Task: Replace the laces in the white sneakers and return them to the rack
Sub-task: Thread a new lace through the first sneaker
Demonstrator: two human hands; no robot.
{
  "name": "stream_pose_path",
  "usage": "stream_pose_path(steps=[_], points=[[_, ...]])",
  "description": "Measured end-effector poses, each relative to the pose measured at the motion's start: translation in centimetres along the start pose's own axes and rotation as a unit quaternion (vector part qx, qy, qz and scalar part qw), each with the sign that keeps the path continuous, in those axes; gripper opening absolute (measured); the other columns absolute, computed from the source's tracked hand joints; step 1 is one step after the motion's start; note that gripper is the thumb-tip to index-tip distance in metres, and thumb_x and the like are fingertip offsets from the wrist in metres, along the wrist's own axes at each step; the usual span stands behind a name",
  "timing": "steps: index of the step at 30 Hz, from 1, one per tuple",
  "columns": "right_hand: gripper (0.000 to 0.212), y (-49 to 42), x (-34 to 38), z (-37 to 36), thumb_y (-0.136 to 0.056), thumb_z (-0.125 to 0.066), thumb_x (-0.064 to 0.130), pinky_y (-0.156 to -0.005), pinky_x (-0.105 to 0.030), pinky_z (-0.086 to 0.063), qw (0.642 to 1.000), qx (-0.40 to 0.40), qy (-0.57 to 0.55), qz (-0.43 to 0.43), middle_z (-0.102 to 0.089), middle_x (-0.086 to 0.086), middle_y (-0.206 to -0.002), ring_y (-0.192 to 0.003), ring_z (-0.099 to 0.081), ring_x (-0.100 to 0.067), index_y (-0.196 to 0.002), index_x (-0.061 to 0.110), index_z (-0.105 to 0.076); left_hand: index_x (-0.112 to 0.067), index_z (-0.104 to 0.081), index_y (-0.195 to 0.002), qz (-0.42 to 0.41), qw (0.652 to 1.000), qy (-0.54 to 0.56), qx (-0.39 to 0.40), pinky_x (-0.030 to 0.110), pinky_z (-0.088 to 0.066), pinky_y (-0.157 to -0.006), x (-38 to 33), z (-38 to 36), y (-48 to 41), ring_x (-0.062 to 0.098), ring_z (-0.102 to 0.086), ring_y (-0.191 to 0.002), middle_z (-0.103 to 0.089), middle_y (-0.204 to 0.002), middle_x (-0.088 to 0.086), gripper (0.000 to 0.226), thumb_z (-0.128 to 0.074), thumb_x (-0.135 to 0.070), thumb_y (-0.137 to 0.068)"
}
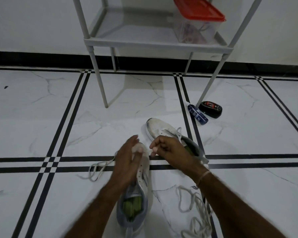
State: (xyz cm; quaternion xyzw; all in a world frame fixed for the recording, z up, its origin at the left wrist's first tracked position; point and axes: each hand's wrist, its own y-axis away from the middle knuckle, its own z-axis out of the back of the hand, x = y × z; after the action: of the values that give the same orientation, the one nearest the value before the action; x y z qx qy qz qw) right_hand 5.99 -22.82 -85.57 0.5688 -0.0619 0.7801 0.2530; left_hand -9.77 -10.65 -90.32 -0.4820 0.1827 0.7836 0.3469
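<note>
A white sneaker [141,184] with a grey collar and green insole lies on the tiled floor right below me, toe pointing away. My left hand [127,158] rests over its toe and upper, fingers spread and blurred. My right hand [169,148] hovers just right of the toe, fingertips pinched on a white lace end [149,152]. A loose lace [98,167] trails off to the left of this shoe. The second white sneaker [158,128] lies behind my right hand, partly hidden. Another loose lace [196,212] is piled at the lower right.
A grey rack [144,43] stands against the wall ahead, with a clear box [194,30] under a red lid on its shelf. By the rack's right front leg lie a blue tube [197,114] and a black polish container [211,109].
</note>
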Motion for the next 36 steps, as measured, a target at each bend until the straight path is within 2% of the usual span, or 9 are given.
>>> stream_pose_path(steps=[5, 8, 11, 17, 22, 25, 29, 32, 36], points=[[0.005, 0.2, 0.0, 1.0, -0.098, -0.064, 0.008, -0.09, -0.046, -0.06, 0.999, -0.047, 0.01, 0.016, -0.074, -0.006, -0.085, -0.086, -0.072, -0.019, -0.1, 0.01, -0.069, -0.027, -0.061, -0.073, 0.046, 0.998, -0.027, -0.034, 0.033, -0.052, -0.066, 0.3, 0.3, -1.9, 0.005, -0.06, -0.064, -0.063, -0.065, -0.01, 0.034, -0.048, -0.033, -0.104], [0.017, 0.9, 0.1, 2.1, -0.102, -0.058, 0.01, -0.078, -0.051, -0.059, 0.998, -0.038, 0.039, -0.007, -0.074, 0.002, -0.087, -0.083, -0.068, -0.028, -0.101, 0.019, -0.073, -0.033, -0.062, -0.08, 0.081, 0.984, -0.109, -0.118, 0.039, -0.056, -0.074, 2.6, 2.5, -1.4, 0.021, -0.07, -0.083, -0.072, -0.084, -0.004, 0.027, -0.048, -0.036, -0.103], [0.014, 0.4, 1.3, 0.8, -0.102, -0.059, 0.013, -0.082, -0.056, -0.059, 0.998, -0.009, 0.056, 0.021, -0.075, 0.001, -0.09, -0.087, -0.071, -0.026, -0.101, 0.021, -0.07, -0.034, -0.057, -0.13, -0.04, 0.998, -0.053, 0.013, 0.037, -0.046, -0.1, -1.1, 0.5, -1.4, 0.012, -0.061, -0.117, -0.068, -0.125, -0.01, 0.039, -0.04, -0.054, -0.101], [0.011, 1.0, 0.4, 1.8, -0.101, -0.059, 0.008, -0.083, -0.051, -0.057, 0.999, -0.046, 0.013, -0.009, -0.075, -0.004, -0.085, -0.083, -0.068, -0.015, -0.101, 0.012, -0.069, -0.033, -0.057, -0.067, 0.026, 0.992, -0.123, -0.028, 0.032, -0.05, -0.068, 0.9, 2.7, -2.2, 0.011, -0.066, -0.07, -0.068, -0.07, -0.01, 0.04, -0.045, -0.051, -0.1], [0.013, 0.6, 0.9, 0.8, -0.101, -0.059, 0.008, -0.086, -0.044, -0.059, 1.0, -0.008, 0.011, 0.004, -0.076, -0.005, -0.096, -0.092, -0.071, -0.017, -0.104, 0.015, -0.071, -0.029, -0.062, -0.128, -0.037, 0.995, -0.096, 0.007, 0.038, -0.046, -0.1, -1.1, 0.8, -1.7, 0.012, -0.062, -0.116, -0.068, -0.126, -0.009, 0.039, -0.047, -0.05, -0.099], [0.009, 0.3, 0.7, 0.3, -0.099, -0.062, 0.007, -0.089, -0.034, -0.058, 0.999, -0.015, -0.021, 0.021, -0.076, -0.007, -0.097, -0.096, -0.072, -0.017, -0.105, 0.011, -0.068, -0.035, -0.068, -0.102, -0.062, 0.993, -0.012, 0.1, 0.034, -0.053, -0.077, -2.9, -0.5, -1.5, 0.006, -0.066, -0.08, -0.071, -0.085, -0.017, 0.021, -0.049, -0.046, -0.1], [0.012, 1.2, -0.3, 1.7, -0.101, -0.059, 0.008, -0.093, -0.035, -0.056, 1.0, -0.027, -0.012, -0.01, -0.075, -0.006, -0.09, -0.092, -0.071, -0.017, -0.104, 0.012, -0.07, -0.032, -0.06, -0.07, 0.023, 0.993, -0.112, -0.031, 0.038, -0.056, -0.065, 1.6, 4.0, -1.7, 0.013, -0.062, -0.06, -0.062, -0.06, -0.009, 0.036, -0.045, -0.049, -0.097], [0.017, 1.2, 0.1, 1.3, -0.103, -0.055, 0.007, -0.09, -0.047, -0.055, 1.0, -0.018, 0.011, -0.01, -0.076, -0.004, -0.092, -0.095, -0.069, -0.026, -0.106, 0.015, -0.07, -0.034, -0.068, -0.095, 0.006, 0.982, -0.182, -0.056, 0.039, -0.055, -0.084, 2.0, 3.2, -1.3, 0.016, -0.069, -0.086, -0.075, -0.091, -0.01, 0.039, -0.037, -0.058, -0.096], [0.006, 0.6, 0.7, -0.4, -0.1, -0.06, 0.003, -0.065, -0.019, -0.05, 1.0, -0.02, 0.002, 0.007, -0.073, -0.002, -0.083, -0.071, -0.065, -0.004, -0.105, 0.006, -0.063, -0.033, -0.062, -0.127, -0.068, 0.991, -0.042, 0.104, 0.037, -0.05, -0.098, -1.5, -0.4, -1.1, 0.004, -0.065, -0.107, -0.072, -0.116, -0.014, 0.039, -0.048, -0.055, -0.098]])
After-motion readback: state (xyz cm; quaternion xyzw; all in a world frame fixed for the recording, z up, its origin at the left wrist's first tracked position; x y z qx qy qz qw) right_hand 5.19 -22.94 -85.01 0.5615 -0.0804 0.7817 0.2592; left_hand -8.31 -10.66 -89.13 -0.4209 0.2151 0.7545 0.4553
